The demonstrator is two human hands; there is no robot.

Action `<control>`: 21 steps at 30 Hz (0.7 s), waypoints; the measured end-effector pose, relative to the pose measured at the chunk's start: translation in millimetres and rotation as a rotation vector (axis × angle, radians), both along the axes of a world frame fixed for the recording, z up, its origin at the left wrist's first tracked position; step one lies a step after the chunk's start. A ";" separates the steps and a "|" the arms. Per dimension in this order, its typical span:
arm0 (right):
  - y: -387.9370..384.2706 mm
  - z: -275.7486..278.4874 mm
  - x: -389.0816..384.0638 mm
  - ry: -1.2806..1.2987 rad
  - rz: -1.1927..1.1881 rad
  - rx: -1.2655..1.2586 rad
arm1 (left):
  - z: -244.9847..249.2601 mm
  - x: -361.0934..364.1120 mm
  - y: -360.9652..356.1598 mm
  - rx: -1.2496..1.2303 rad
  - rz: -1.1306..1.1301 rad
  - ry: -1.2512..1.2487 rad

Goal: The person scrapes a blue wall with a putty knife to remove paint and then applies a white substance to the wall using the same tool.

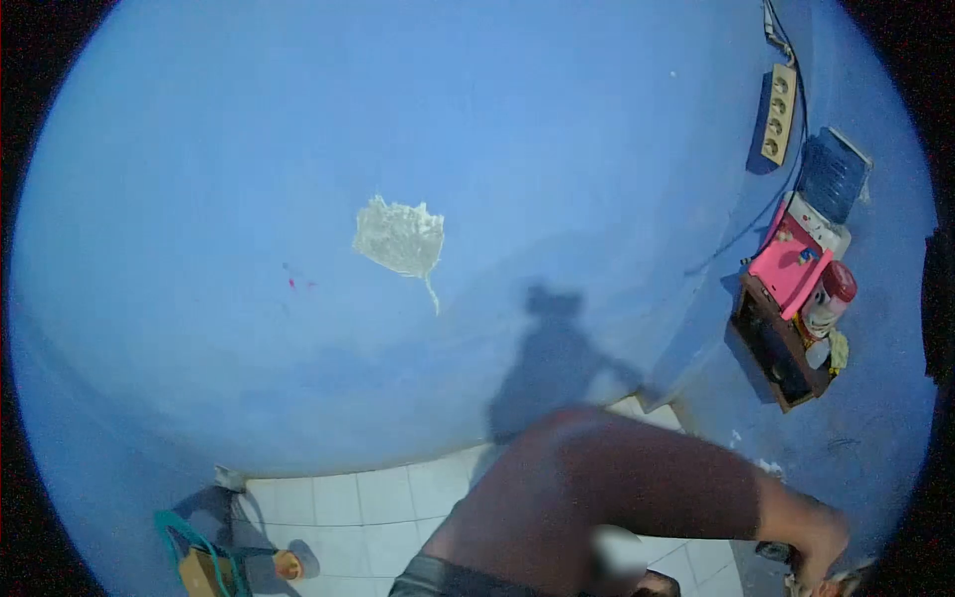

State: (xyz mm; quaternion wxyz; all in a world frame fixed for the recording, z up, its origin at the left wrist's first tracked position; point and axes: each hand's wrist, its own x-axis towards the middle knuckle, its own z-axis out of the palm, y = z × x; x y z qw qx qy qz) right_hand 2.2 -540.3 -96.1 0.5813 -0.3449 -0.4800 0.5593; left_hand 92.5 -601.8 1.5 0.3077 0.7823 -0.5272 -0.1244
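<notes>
My right arm, in a dark maroon sleeve, bends across the lower middle of the head view and reaches to the lower right. At its end my right hand points downward at the dark edge of the picture. Its fingers are mostly cut off there, among small dim items close to the wall, and I cannot tell what they hold. A small dark round thing lies just left of the hand. My left hand is out of view.
Blue wall with a peeled patch. At right, a power strip and cable hang above a brown wall shelf holding a pink holder and red-lidded jar. White floor tiles; a teal-edged item at lower left.
</notes>
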 end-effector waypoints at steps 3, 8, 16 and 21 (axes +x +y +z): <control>-7.5 -5.5 -31.5 0.071 -0.051 -0.057 | 48.9 -51.8 127.6 -0.305 0.104 0.289; 7.5 13.5 -47.9 0.000 -0.089 -0.183 | -67.6 -121.6 336.3 -0.229 0.940 0.523; 77.0 17.5 -70.3 0.045 0.290 0.039 | -241.1 -332.4 478.2 -0.576 1.891 1.262; 280.1 92.8 -109.2 0.213 0.597 0.252 | -249.9 -330.8 517.6 -0.775 1.866 1.066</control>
